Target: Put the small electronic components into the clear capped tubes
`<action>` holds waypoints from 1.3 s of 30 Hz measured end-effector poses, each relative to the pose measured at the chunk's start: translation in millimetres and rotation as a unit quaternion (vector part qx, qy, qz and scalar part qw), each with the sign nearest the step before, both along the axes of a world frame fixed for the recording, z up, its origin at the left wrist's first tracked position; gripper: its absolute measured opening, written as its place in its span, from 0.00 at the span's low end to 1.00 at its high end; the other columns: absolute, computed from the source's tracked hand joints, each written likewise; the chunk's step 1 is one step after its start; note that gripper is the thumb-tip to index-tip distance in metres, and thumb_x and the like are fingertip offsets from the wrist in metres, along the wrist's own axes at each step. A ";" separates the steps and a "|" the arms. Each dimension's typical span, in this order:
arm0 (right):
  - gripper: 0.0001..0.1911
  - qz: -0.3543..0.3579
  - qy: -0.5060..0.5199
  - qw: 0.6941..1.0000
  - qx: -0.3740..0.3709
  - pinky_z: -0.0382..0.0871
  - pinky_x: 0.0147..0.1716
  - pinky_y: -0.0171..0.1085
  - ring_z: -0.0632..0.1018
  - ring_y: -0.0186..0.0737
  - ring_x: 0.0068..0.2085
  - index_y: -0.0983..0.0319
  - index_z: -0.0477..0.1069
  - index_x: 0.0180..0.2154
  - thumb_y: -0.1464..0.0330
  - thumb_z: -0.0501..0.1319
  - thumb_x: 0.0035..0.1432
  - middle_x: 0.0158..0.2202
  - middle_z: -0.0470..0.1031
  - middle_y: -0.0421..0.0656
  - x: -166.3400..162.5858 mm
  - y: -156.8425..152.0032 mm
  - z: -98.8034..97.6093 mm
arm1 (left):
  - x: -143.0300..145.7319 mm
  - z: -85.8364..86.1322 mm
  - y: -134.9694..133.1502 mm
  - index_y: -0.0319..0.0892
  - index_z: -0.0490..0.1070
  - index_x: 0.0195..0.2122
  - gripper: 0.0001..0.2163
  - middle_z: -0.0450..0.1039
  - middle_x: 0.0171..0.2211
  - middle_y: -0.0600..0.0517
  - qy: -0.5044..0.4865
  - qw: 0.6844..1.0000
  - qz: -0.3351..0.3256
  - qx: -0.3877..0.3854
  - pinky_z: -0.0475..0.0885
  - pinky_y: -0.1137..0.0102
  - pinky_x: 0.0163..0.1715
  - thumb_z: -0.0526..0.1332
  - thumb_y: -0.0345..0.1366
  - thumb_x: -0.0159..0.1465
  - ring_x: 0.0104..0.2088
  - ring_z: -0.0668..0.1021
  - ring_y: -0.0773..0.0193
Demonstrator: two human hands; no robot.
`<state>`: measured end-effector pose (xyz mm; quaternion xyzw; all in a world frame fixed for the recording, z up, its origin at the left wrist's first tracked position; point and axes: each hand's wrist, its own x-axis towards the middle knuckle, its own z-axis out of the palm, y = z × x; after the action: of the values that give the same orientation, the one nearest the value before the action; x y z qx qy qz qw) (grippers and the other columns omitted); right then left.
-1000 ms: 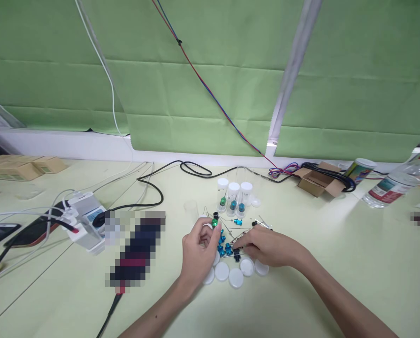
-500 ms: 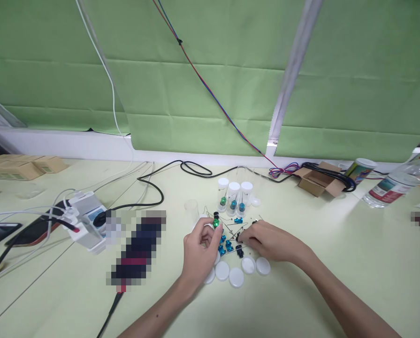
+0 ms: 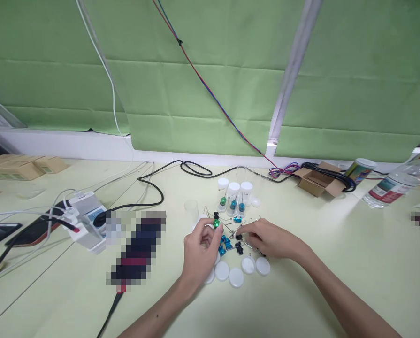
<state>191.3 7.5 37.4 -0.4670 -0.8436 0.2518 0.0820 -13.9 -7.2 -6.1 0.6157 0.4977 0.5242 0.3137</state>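
My left hand (image 3: 199, 251) is closed around a small clear vial with a green bead (image 3: 216, 224) showing at its fingertips. My right hand (image 3: 271, 239) rests on the table with its fingertips pinched on a small black piece with a thin metal pin (image 3: 238, 237). Between the hands lie several blue beads (image 3: 225, 243) and loose pins. Several white caps (image 3: 235, 276) lie in a row just in front of the hands. Three upright capped vials (image 3: 233, 199) with coloured beads inside stand behind.
An empty clear vial (image 3: 191, 209) stands left of the pile. A white power adapter (image 3: 86, 220) with cables and a black cable (image 3: 153, 188) lie to the left. A cardboard box (image 3: 315, 180), a can and a water bottle (image 3: 389, 188) sit far right.
My right hand has moved up and slightly left across the pile, away from the white caps, with the black piece in its fingertips. My left hand has stayed in place.
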 end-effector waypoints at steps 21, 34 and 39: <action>0.16 -0.076 -0.106 0.991 0.018 0.61 0.32 0.35 0.76 0.45 0.40 0.59 0.77 0.43 0.74 0.53 0.60 0.41 0.78 0.49 20.7 34.4 11.0 | -0.4 -1.5 1.0 0.43 0.66 0.36 0.08 0.59 0.18 0.61 0.000 1.000 0.011 0.010 0.64 0.75 0.24 0.61 0.42 0.63 0.21 0.64 0.70; 0.14 -0.010 -0.061 0.998 -0.029 0.64 0.33 0.33 0.75 0.40 0.36 0.63 0.78 0.36 0.78 0.54 0.55 0.35 0.77 0.47 7.7 43.7 2.1 | -0.6 -0.7 -0.5 0.43 0.66 0.34 0.07 0.62 0.17 0.60 0.000 0.997 0.049 0.053 0.66 0.75 0.25 0.62 0.39 0.62 0.21 0.64 0.69; 0.10 -0.009 -0.051 0.998 -0.038 0.61 0.30 0.32 0.72 0.38 0.32 0.64 0.74 0.29 0.79 0.55 0.53 0.30 0.75 0.45 6.8 44.9 0.5 | -0.1 0.6 -0.5 0.43 0.66 0.33 0.08 0.62 0.17 0.60 0.000 0.997 0.049 0.055 0.66 0.75 0.24 0.62 0.40 0.62 0.20 0.64 0.69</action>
<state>198.1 52.4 38.0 -0.4898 -0.8321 0.2590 0.0235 -14.0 -7.7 -5.6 0.6066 0.4978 0.5658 0.2533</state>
